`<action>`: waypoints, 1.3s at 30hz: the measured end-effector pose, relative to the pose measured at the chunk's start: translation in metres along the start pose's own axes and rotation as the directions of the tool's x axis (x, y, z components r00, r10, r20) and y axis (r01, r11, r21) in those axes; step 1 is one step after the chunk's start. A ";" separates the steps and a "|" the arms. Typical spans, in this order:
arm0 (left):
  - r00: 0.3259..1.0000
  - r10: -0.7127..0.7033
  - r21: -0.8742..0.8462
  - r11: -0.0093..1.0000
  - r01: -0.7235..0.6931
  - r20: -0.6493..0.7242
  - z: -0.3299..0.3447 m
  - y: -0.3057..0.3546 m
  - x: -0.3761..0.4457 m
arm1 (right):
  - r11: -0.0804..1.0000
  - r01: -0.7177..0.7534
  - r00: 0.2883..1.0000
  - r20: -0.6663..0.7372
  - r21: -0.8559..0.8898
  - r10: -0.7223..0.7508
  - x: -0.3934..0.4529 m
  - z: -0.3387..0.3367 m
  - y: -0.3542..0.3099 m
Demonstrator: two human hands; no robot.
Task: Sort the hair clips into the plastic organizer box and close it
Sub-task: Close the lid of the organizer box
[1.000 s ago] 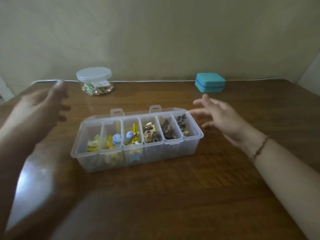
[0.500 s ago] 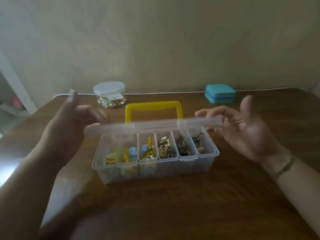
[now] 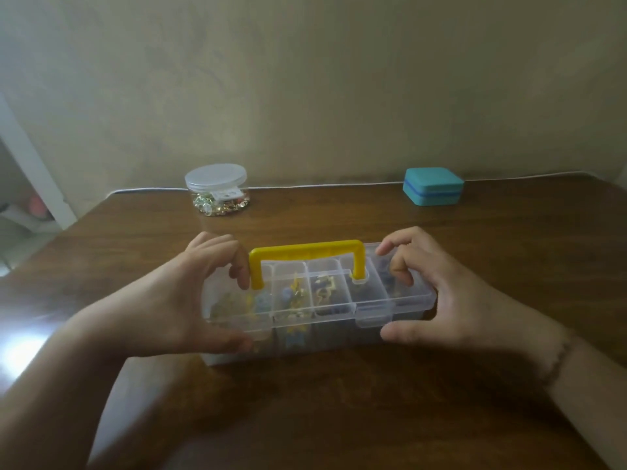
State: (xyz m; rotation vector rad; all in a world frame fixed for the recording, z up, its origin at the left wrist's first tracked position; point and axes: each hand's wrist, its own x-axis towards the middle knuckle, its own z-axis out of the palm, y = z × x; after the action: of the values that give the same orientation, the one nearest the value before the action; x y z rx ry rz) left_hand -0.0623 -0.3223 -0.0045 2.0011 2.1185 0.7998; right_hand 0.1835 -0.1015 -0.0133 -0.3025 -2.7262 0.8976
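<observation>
Beige plaster wall at the back, dark brown wooden table filling the head view, and right in the middle of it sits the clear plastic organizer box with its transparent lid down over the compartments. On top of that lid, a yellow plastic carry handle lies across the far side.

Through the lid, small hair clips show in the divided compartments: yellow and blue ones toward the left and middle, darker ones toward the right, all a bit blurred under the plastic.

Both hands are on the box. The left hand grips the left end, fingers curled over the top beside the yellow handle, thumb on the front wall low down. The right hand grips the right end the same way, fingers curled onto the lid's far corner, thumb pressed at the front just beside the clear front latch tab. A thin dark bracelet circles the right wrist.

Back by the wall, 2 bystanders: a round clear plastic jar with a translucent lid and shiny gold pieces inside on the left, and a small teal square case on the right, well apart from each other and from the box.
</observation>
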 end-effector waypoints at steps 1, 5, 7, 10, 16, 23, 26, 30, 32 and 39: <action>1.000 -0.011 0.005 1.000 0.011 -0.001 0.000 0.001 0.000 | 0.998 0.004 0.999 -0.037 -0.064 -0.007 0.001 0.002 -0.002; 0.999 -0.052 0.037 0.998 0.052 -0.002 0.000 0.003 -0.001 | 0.975 0.033 0.989 -0.131 -0.219 -0.063 0.003 0.007 -0.003; 0.997 -0.081 0.055 0.995 0.081 -0.001 0.000 0.002 -0.002 | 0.972 0.044 0.986 -0.146 -0.229 -0.078 0.002 0.008 -0.003; 0.989 -0.149 0.086 0.985 0.148 0.000 0.002 0.003 -0.002 | 0.968 0.054 0.980 -0.175 -0.244 -0.099 0.002 0.011 0.001; 0.998 0.000 0.086 0.996 0.006 -0.066 0.012 0.002 0.001 | 0.940 0.019 0.989 -0.134 -0.341 -0.069 0.005 0.003 0.005; 0.993 -0.040 0.306 0.949 0.073 -0.113 0.016 0.004 0.002 | 0.932 0.002 0.996 -0.086 -0.363 -0.035 -0.002 0.005 0.005; 0.992 -0.042 0.326 0.942 0.079 -0.119 0.016 0.004 0.002 | 0.927 0.015 0.997 -0.061 -0.374 -0.041 -0.002 0.005 0.011; 0.975 -0.016 0.355 0.930 0.096 -0.220 0.019 0.003 0.005 | 0.948 0.000 0.996 -0.082 -0.319 -0.028 0.000 -0.001 0.017; 0.946 0.026 0.370 0.923 0.101 -0.323 0.023 0.003 0.009 | 0.942 -0.028 0.993 -0.118 -0.335 -0.012 0.002 -0.004 0.020; 0.891 0.067 0.383 0.916 0.123 -0.448 0.034 0.003 0.014 | 0.952 -0.045 0.912 -0.402 -0.303 -0.085 -0.005 -0.010 0.026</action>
State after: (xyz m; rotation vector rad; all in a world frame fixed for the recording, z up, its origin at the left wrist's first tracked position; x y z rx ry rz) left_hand -0.0464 -0.2995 -0.0281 2.1205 2.7698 0.9721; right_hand 0.1938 -0.0772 -0.0222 -0.4633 -2.4512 0.3434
